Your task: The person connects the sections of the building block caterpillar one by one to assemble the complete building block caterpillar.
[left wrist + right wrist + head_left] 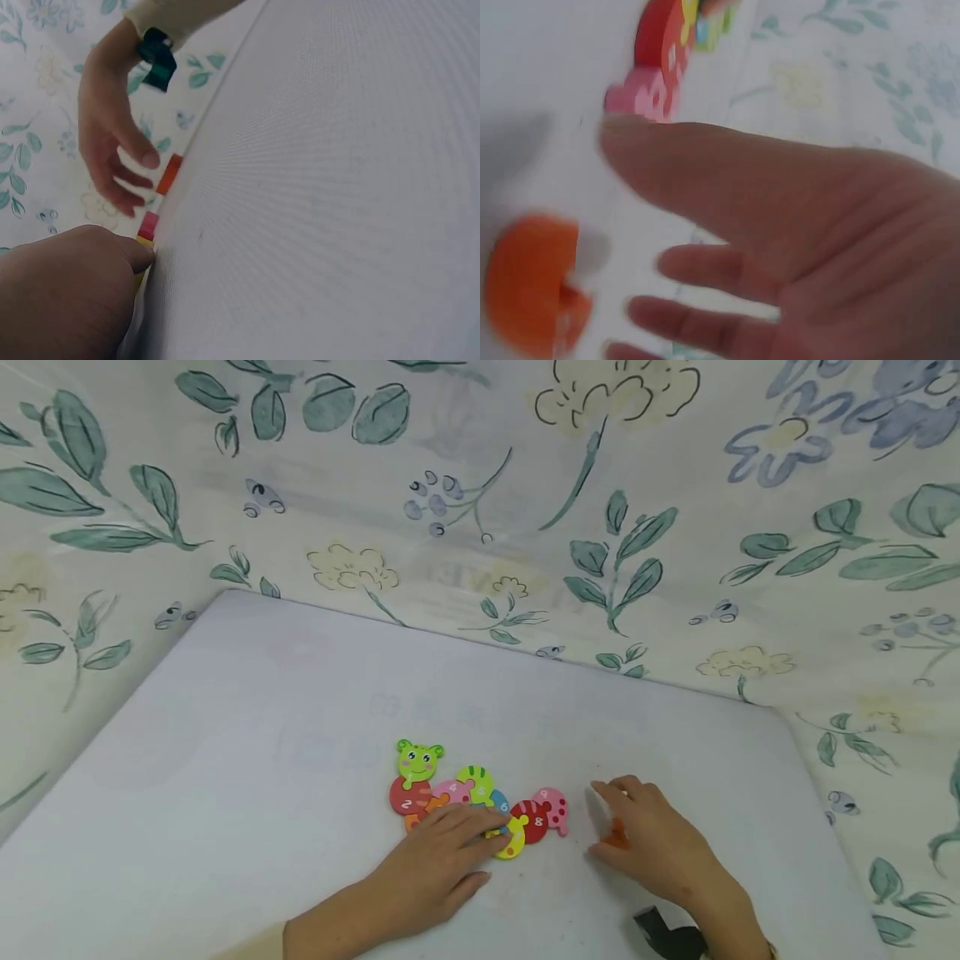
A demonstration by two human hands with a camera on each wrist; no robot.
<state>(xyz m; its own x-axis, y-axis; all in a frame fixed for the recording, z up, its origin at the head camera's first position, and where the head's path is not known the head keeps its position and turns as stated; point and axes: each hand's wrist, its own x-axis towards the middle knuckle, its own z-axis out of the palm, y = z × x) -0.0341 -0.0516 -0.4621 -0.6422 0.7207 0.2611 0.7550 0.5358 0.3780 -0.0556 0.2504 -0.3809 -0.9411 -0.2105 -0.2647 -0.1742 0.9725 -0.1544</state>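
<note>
On the white table lies a caterpillar-shaped number puzzle (411,797) of several joined colored pieces, with a green smiling head (417,762) at the left and a pink piece (555,810) marked 9 at the right end. My left hand (438,867) rests across its middle, fingers extended over the pieces, hiding some of them. To the right of the puzzle my right hand (652,839) hovers with thumb and fingers spread. Beneath it is a separate orange piece (526,285), rounded with a notch, which the right wrist view shows apart from the fingers.
A dark strap (667,937) is by the right wrist. The white tabletop (300,710) meets a floral-patterned cloth (465,568) at the back and sides.
</note>
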